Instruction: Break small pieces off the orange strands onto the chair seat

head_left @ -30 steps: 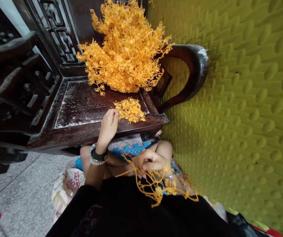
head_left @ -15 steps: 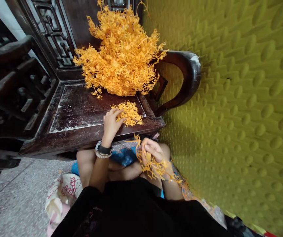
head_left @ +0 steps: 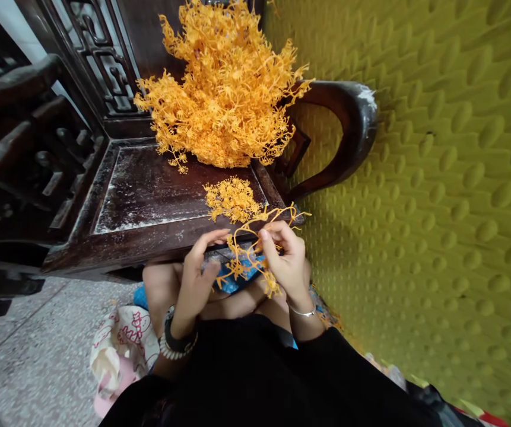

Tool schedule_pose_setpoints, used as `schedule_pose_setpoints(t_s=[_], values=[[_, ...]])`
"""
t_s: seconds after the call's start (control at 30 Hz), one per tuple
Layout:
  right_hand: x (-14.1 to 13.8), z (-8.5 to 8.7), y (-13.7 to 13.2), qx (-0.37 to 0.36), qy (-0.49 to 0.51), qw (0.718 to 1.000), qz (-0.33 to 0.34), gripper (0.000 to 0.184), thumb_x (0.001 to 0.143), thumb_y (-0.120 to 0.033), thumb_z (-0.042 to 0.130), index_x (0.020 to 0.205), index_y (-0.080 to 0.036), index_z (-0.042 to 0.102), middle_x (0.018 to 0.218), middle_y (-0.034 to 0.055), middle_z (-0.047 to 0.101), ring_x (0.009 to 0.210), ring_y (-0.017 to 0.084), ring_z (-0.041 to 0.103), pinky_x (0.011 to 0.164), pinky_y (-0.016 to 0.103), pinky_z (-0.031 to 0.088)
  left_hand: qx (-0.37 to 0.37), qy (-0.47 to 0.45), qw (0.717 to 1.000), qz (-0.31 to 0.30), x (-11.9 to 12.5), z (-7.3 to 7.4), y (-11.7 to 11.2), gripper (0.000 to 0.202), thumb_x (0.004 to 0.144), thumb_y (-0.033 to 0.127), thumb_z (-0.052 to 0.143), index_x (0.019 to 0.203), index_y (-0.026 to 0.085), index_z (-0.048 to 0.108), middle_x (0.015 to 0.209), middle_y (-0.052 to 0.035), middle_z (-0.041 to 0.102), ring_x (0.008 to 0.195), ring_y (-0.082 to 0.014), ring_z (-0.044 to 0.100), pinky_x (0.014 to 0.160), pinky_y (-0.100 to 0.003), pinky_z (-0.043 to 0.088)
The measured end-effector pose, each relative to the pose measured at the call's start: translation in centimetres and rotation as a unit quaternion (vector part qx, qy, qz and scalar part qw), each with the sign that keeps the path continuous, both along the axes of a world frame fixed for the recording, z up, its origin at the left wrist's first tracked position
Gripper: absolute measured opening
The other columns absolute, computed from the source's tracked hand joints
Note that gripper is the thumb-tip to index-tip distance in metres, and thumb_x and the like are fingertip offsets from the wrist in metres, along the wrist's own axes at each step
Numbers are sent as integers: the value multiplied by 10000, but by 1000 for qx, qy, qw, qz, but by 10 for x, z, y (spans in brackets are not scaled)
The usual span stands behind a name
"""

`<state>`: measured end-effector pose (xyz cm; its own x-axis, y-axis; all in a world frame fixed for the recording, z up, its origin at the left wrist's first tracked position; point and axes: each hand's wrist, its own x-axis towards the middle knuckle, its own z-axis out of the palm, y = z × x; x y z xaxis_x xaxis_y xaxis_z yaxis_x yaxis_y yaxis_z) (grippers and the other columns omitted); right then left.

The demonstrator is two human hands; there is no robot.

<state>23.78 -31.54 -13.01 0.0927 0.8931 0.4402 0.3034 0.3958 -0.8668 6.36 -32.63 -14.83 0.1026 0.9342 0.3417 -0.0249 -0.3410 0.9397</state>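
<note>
My right hand (head_left: 285, 255) pinches a branching orange plastic strand (head_left: 236, 256) whose thin stems and small flower-like ends hang over my lap. Just left of the strand is my left hand (head_left: 202, 270), fingers apart and curved, with nothing held in it. Beyond both hands, a small pile of orange pieces (head_left: 232, 198) lies near the front edge of the dark wooden chair seat (head_left: 148, 184). Farther back on the seat rises a large tangled heap of the same orange strands (head_left: 224, 89).
A curved wooden armrest (head_left: 348, 130) stands at the seat's right, against a yellow-green embossed covering (head_left: 451, 207). On the speckled floor (head_left: 37, 350) at lower left sits a white bag with red drawings (head_left: 126, 332). Blue material (head_left: 241, 276) shows below my hands.
My left hand has drawn back from the small pile toward my lap, its fingers apart. My right hand has risen and turned, bringing the orange strand up in front of the seat edge.
</note>
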Motion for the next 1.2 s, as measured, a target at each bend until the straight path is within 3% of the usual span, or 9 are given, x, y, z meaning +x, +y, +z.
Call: schedule_pose_setpoints(t_s=[0.17,0.3,0.43,0.57,0.73,0.87,0.93,1.1,1.2], values=[[-15,-6,1,41,34,998,-23,110,911,-270,525,828,-199,536,613,-52,497,514,69,454,509,204,366,-169,-161,966,-110,6,-16,-1,701,828,717,412,1224,174,610,1198,-124,654,1135,-283,585,993,-393,440],[-25,-10,-4,6,105,994,-13,141,919,-318,514,831,-208,521,606,-50,516,508,75,482,492,199,377,-259,-200,937,-120,3,-13,1,478,853,546,554,1150,183,649,1041,-86,698,961,-236,645,886,-358,496],[-37,-16,-13,-21,169,985,8,151,922,-338,516,836,-215,505,601,-52,542,499,77,499,515,204,414,-210,-208,951,-94,-1,-11,-3,288,691,383,779,899,193,714,901,-34,671,855,-186,628,790,-284,509],[-44,-22,-20,-81,218,972,41,160,903,-362,547,852,-212,528,596,-61,537,495,71,487,533,200,417,-165,-186,968,24,-4,-14,-7,192,713,364,765,722,185,695,768,-9,630,742,-137,589,692,-231,497],[-35,-27,-20,-252,212,919,218,288,864,-419,579,735,-167,632,666,-6,622,608,98,575,619,220,454,-64,-144,981,112,-13,-14,-10,198,761,368,725,687,195,665,763,-8,617,733,-131,572,665,-222,479],[-27,-33,-20,-279,162,894,312,341,892,-451,519,816,-160,680,697,25,679,721,150,640,803,311,488,-63,-92,987,116,-19,-12,-14,237,848,411,615,744,202,649,819,-25,626,747,-146,581,669,-245,484],[-26,-35,-21,-255,128,918,274,306,881,-444,538,850,-168,667,698,19,666,704,150,625,764,307,491,-64,-66,990,107,-19,-10,-16,252,876,412,575,755,202,643,816,-24,631,745,-148,579,669,-245,479],[-27,-35,-22,-26,17,998,-56,178,794,-340,665,800,-199,557,801,16,566,772,153,544,753,301,468,-72,40,991,102,-16,-8,-16,303,903,397,541,687,191,592,626,18,530,593,-119,481,551,-222,404],[-27,-27,-20,69,-10,997,-42,278,781,-328,672,1011,-214,567,1107,81,574,1087,217,529,972,400,424,-54,77,994,62,-15,-8,-13,341,920,387,509,656,185,582,631,10,539,588,-122,480,550,-234,396]])
